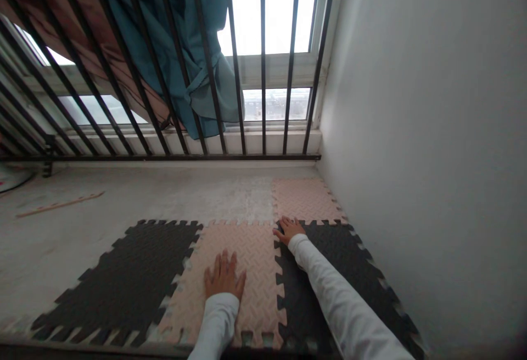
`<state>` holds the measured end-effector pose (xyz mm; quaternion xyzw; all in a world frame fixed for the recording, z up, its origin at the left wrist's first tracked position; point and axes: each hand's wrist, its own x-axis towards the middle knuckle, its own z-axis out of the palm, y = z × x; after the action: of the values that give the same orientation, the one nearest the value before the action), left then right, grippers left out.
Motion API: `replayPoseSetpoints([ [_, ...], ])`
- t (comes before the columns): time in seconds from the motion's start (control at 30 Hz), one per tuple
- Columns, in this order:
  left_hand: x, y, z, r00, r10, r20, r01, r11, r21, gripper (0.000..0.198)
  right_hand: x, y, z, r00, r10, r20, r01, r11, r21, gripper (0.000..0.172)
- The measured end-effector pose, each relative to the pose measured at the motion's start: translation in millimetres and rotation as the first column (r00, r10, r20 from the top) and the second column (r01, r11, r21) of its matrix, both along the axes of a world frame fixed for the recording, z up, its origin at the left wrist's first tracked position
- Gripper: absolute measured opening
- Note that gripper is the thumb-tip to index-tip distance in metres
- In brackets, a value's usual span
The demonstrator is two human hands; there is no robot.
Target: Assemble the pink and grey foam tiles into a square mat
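My left hand lies flat with spread fingers on a pink foam floor tile, which has a ridged pattern and toothed edges. At that tile's upper right corner, my right hand rests open on a dark foam tile, fingertips near the seams. Beyond it, a second pink foam tile adjoins the dark tile's far edge beside the wall. Another dark foam tile lies left of the middle pink one, with a narrow gap showing along part of their shared edge.
A dark metal railing crosses in front of a window, with blue and pink cloth hanging behind the bars. The white wall bounds the right side. A thin wooden strip lies on the bare floor at left.
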<state>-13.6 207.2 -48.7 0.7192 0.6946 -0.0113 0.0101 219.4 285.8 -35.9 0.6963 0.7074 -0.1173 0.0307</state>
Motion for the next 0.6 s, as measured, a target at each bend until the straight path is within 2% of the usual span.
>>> replayPoseSetpoints([
  [0.03, -0.2, -0.1, -0.5, 1.0, 0.0, 0.001, 0.0, 1.0, 0.004, 0.053, 8.6, -0.9, 0.6, 0.999, -0.029, 0.015, 0.029, 1.0, 0.006, 0.069],
  [0.1, -0.3, -0.2, -1.4, 1.0, 0.004, 0.003, -0.004, 1.0, 0.006, 0.053, 31.1, -6.9, -1.1, 0.97, -0.227, 0.085, 0.221, 0.972, 0.08, 0.07],
  [0.17, -0.4, -0.2, -2.1, 1.0, 0.007, 0.004, -0.007, 1.0, 0.004, 0.053, 54.4, -16.1, -6.0, 0.88, -0.45, 0.153, 0.422, 0.888, 0.185, 0.075],
  [0.2, -0.5, -0.1, -2.2, 1.0, 0.006, 0.003, -0.006, 1.0, 0.003, 0.053, 64.3, -20.4, -8.7, 0.843, -0.51, 0.173, 0.474, 0.854, 0.214, 0.077],
  [0.3, -1.0, 0.2, -1.0, 1.0, 0.003, 0.001, -0.003, 1.0, 0.002, 0.053, 82.5, -27.2, -14.3, 0.801, -0.571, 0.18, 0.533, 0.817, 0.219, 0.084],
  [0.4, -0.5, -0.5, 1.5, 1.0, 0.006, 0.005, -0.006, 1.0, -0.005, 0.053, 88.4, -26.2, -15.4, 0.75, -0.637, 0.177, 0.588, 0.766, 0.26, 0.09],
  [0.53, 4.2, -2.9, 3.0, 0.999, 0.011, 0.044, -0.01, 1.0, -0.029, 0.054, 97.9, -24.5, -17.3, 0.771, -0.605, 0.198, 0.551, 0.79, 0.267, 0.087],
  [0.6, 4.3, -1.1, 3.5, 0.996, 0.02, 0.087, -0.016, 0.999, -0.05, 0.055, 105.5, -24.2, -20.0, 0.772, -0.609, 0.184, 0.552, 0.785, 0.282, 0.084],
])
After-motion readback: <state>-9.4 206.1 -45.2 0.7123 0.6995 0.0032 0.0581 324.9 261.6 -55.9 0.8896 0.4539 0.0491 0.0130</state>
